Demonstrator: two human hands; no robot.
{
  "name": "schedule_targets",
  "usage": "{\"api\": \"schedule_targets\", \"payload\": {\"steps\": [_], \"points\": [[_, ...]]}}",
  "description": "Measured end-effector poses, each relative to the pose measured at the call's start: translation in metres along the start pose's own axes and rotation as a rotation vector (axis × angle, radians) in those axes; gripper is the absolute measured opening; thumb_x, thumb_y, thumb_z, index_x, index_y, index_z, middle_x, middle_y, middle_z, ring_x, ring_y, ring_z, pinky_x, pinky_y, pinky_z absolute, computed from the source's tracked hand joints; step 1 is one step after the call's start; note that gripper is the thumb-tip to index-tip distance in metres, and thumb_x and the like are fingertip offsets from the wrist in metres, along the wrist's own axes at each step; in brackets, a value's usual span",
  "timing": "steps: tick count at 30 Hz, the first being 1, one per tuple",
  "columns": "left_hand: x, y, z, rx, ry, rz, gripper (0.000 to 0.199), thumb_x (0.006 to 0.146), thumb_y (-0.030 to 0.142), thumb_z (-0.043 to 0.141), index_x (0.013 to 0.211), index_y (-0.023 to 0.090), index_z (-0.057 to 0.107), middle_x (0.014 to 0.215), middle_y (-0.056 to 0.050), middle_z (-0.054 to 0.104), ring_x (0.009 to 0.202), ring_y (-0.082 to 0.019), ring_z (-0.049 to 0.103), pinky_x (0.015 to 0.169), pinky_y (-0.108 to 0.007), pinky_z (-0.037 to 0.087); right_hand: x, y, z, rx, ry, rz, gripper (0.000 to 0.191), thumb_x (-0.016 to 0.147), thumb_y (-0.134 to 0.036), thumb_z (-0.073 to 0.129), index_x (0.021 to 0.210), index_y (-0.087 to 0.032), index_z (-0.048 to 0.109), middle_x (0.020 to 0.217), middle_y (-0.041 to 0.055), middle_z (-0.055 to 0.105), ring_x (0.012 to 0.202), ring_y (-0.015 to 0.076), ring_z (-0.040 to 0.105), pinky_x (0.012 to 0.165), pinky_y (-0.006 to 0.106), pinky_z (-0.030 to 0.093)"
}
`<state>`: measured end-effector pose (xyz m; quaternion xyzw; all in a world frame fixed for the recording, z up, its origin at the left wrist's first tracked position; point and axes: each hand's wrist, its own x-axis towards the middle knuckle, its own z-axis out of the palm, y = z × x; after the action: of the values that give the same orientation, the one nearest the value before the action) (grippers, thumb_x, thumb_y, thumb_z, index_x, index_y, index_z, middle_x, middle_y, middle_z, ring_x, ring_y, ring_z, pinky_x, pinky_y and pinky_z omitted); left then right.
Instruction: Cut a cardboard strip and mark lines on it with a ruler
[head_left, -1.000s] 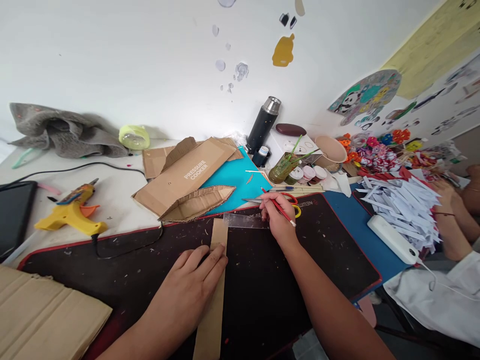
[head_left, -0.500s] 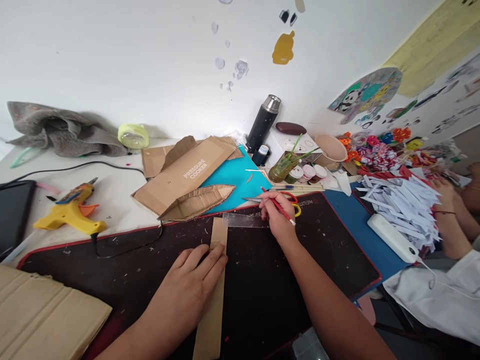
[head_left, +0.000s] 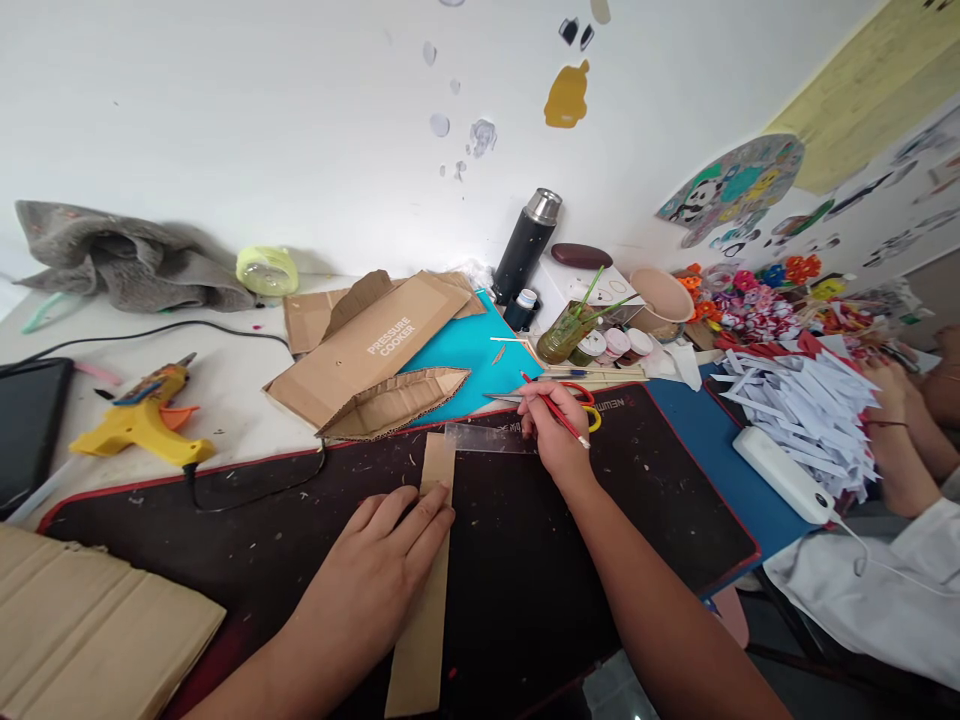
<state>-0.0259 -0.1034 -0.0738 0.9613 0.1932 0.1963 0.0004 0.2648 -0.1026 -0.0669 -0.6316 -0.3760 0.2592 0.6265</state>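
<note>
My left hand (head_left: 386,555) lies with its fingers stretched over a narrow cardboard strip (head_left: 420,650), pressing it to the black mat (head_left: 525,570). In my right hand (head_left: 556,425) is a red pencil (head_left: 564,418), slanting across the fingers. A clear ruler (head_left: 487,438) reaches from the strip's far end to the curled fingers of this hand; whether they grip it too is hidden. Just behind the right hand lie scissors (head_left: 594,418) with red and yellow handles, partly covered by it.
A yellow glue gun (head_left: 142,420) with a black cord lies left. Cut cardboard pieces (head_left: 367,340) rest beyond the mat, near a black thermos (head_left: 527,245). Folded cardboard (head_left: 97,620) is at front left. Right are paper strips (head_left: 802,415), a white power bank (head_left: 784,475) and another person's arm (head_left: 896,440).
Almost nothing differs. Both hands, the strip, the ruler and the pencil keep their places, with only a slight shift of the view.
</note>
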Motion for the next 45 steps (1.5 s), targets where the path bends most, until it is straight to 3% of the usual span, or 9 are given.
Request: {"api": "schedule_targets", "payload": {"steps": [10, 29, 32, 37, 39, 42, 45], "points": [[0.000, 0.001, 0.000, -0.027, -0.011, -0.034, 0.042, 0.102, 0.012, 0.052, 0.135, 0.022, 0.077, 0.147, -0.004, 0.075, 0.122, -0.029, 0.059, 0.102, -0.043, 0.042, 0.000, -0.001, -0.001, 0.014, -0.004, -0.014, 0.019, 0.093, -0.042, 0.076, 0.090, -0.023, 0.075, 0.072, -0.0029, 0.067, 0.047, 0.0096, 0.054, 0.045, 0.024, 0.042], [0.001, 0.003, 0.002, 0.005, -0.005, -0.044, 0.040, 0.102, 0.013, 0.054, 0.133, 0.020, 0.077, 0.144, -0.006, 0.076, 0.119, -0.030, 0.061, 0.098, -0.043, 0.044, -0.002, 0.001, 0.000, 0.005, -0.007, -0.033, 0.016, 0.095, -0.038, 0.073, 0.092, -0.023, 0.075, 0.073, -0.0029, 0.066, 0.047, 0.0098, 0.054, 0.045, 0.024, 0.042], [0.003, 0.004, -0.004, 0.008, 0.043, -0.052, 0.034, 0.106, 0.014, 0.051, 0.127, 0.017, 0.078, 0.138, -0.009, 0.077, 0.115, -0.029, 0.062, 0.096, -0.043, 0.045, -0.007, 0.003, 0.001, -0.039, -0.042, -0.055, 0.012, 0.097, -0.033, 0.068, 0.094, -0.023, 0.075, 0.077, -0.0024, 0.067, 0.049, 0.0099, 0.055, 0.048, 0.024, 0.043], [0.004, 0.009, -0.019, -0.091, 0.229, -0.002, 0.029, 0.111, 0.014, 0.050, 0.125, 0.020, 0.075, 0.118, -0.007, 0.080, 0.110, -0.026, 0.064, 0.102, -0.043, 0.045, -0.020, 0.005, 0.003, -0.147, -0.121, -0.120, 0.013, 0.100, -0.030, 0.063, 0.098, -0.024, 0.075, 0.080, -0.0013, 0.069, 0.053, 0.0123, 0.056, 0.051, 0.025, 0.044], [0.004, 0.011, -0.022, -0.095, 0.271, 0.002, 0.029, 0.111, 0.016, 0.052, 0.131, 0.021, 0.074, 0.123, -0.007, 0.079, 0.117, -0.027, 0.064, 0.108, -0.045, 0.044, -0.026, 0.004, 0.004, -0.184, -0.136, -0.147, 0.015, 0.101, -0.029, 0.061, 0.100, -0.024, 0.075, 0.081, -0.0004, 0.071, 0.055, 0.0133, 0.057, 0.052, 0.026, 0.045], [0.006, 0.011, -0.019, -0.027, 0.224, -0.022, 0.032, 0.111, 0.019, 0.053, 0.136, 0.020, 0.072, 0.140, -0.010, 0.075, 0.127, -0.030, 0.062, 0.112, -0.048, 0.042, -0.036, 0.002, 0.006, -0.217, -0.166, -0.176, 0.017, 0.101, -0.026, 0.059, 0.101, -0.025, 0.076, 0.082, 0.0002, 0.072, 0.056, 0.0139, 0.059, 0.054, 0.026, 0.047], [0.007, 0.008, -0.014, 0.041, 0.132, -0.030, 0.033, 0.110, 0.016, 0.052, 0.133, 0.017, 0.075, 0.140, -0.010, 0.076, 0.125, -0.030, 0.062, 0.106, -0.047, 0.044, -0.047, -0.001, 0.008, -0.258, -0.217, -0.191, 0.020, 0.102, -0.024, 0.057, 0.102, -0.025, 0.077, 0.084, 0.0003, 0.073, 0.057, 0.0139, 0.061, 0.056, 0.026, 0.049]]}}
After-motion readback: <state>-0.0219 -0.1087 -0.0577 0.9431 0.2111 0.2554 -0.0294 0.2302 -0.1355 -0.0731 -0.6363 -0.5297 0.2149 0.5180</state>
